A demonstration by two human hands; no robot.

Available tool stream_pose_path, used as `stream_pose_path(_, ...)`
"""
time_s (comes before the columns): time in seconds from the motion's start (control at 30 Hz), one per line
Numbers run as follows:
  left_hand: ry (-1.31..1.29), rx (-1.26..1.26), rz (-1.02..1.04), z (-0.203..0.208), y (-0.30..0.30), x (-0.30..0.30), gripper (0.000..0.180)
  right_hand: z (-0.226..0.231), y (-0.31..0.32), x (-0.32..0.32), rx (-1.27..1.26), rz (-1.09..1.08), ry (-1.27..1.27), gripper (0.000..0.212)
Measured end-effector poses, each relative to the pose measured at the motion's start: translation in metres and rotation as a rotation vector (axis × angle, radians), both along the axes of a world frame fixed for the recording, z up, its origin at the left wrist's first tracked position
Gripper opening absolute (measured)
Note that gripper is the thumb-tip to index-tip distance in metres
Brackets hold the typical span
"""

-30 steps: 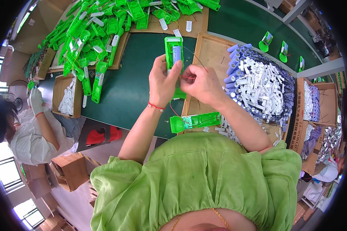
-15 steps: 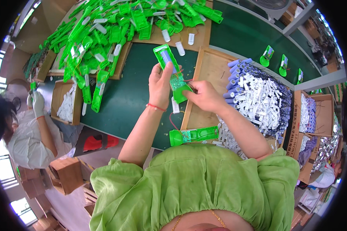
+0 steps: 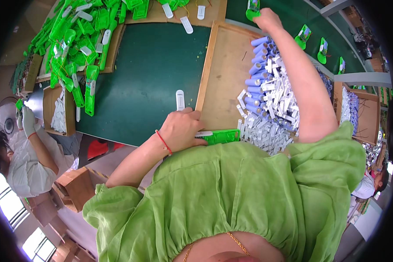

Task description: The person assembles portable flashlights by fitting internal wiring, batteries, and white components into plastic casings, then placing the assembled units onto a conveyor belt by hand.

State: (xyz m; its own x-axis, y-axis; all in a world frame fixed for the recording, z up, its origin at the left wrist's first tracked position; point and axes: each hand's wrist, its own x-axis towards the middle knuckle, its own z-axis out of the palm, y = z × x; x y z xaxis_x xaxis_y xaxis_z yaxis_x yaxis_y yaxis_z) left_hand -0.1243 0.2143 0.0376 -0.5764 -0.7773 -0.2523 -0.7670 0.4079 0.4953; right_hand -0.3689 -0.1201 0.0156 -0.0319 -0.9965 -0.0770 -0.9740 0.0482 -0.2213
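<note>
Fingers of the left hand [image 3: 184, 129] curl onto a green case [image 3: 218, 136]; right hand [image 3: 266, 18] grips another green piece [image 3: 252, 9].

head view: worn on head | looks steeply down, close over the green table [image 3: 153, 78] | fisheye bends edges | only one view

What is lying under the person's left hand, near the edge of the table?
A flat green plastic case sticks out from under the left hand, lying on the wooden tray. The hand covers its left end, so that part cannot be seen.
</note>
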Motion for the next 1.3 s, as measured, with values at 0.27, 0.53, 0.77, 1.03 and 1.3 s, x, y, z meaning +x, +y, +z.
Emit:
stream_pose_path(0.27,0.298,-0.136,0.056,0.023,-0.016,0.023,0.028,0.059,0.129,0.017,-0.178,0.527,-0.526,0.035)
stream_pose_path(0.53,1.448,0.284,0.652,0.06,-0.035,0.016,0.036,0.04,0.249,0.066,0.295,0.957,-1.157,0.056)
stream_pose_path(0.77,1.567,0.132,0.862,0.054,-0.044,0.017,0.035,0.031,0.317,0.089,0.952,0.679,-1.471,0.034)
stream_pose_path(1.03,0.573,-0.316,0.825,0.021,-0.052,0.055,0.047,0.08,0.299,0.065,0.004,0.691,-0.792,0.018)
stream_pose_path(1.3,0.81,0.354,0.599,0.007,-0.026,0.02,0.055,0.101,0.264,0.097,-0.155,0.739,-1.217,0.03)
